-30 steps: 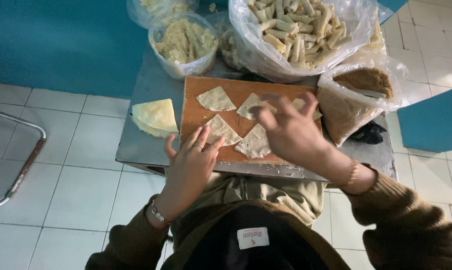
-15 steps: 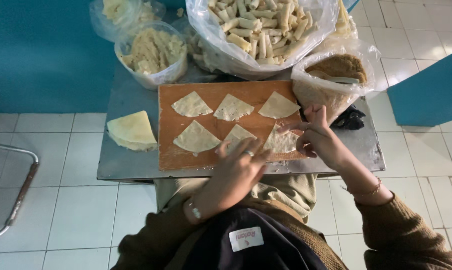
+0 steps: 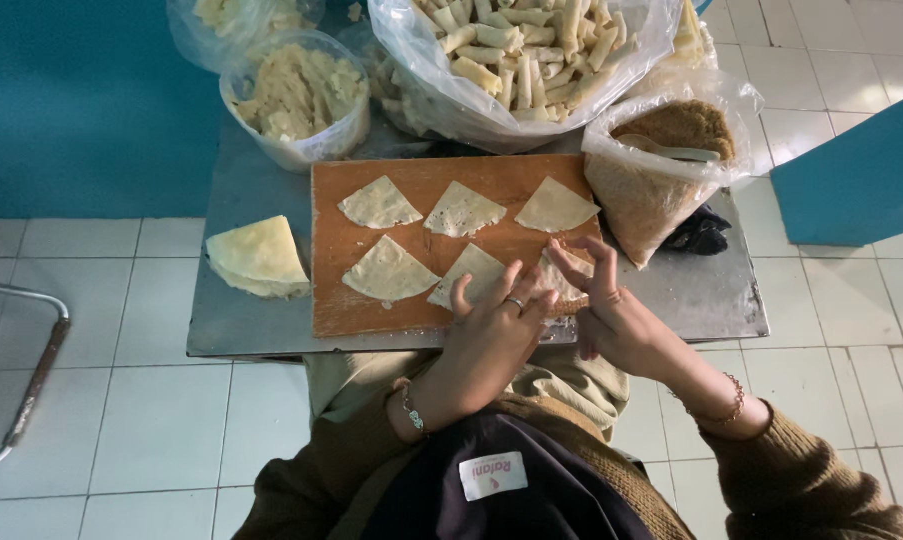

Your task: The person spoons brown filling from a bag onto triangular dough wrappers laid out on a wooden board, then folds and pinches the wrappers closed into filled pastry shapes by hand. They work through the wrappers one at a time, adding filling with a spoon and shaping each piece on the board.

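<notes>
An orange cutting board (image 3: 332,300) on a small metal table (image 3: 692,300) carries several triangular pastry wrappers, such as one at the back left (image 3: 377,205) and one at the front left (image 3: 389,272). My left hand (image 3: 492,330) lies over the front middle wrapper (image 3: 470,270), fingers spread, a ring on one finger. My right hand (image 3: 612,310) pinches the edge of the front right wrapper (image 3: 555,272) with its fingertips. Both hands meet at the board's front right corner.
A stack of folded wrappers (image 3: 259,257) lies left of the board. Behind stand a plastic tub of pale filling (image 3: 297,95), a large bag of rolled pastries (image 3: 522,50) and a bag of brown crumbs (image 3: 662,170) with a spoon. White floor tiles surround the table.
Both hands have drawn back toward the board's front right corner. The left hand has slid right onto the front middle wrapper; the right hand has dropped to the front right wrapper.
</notes>
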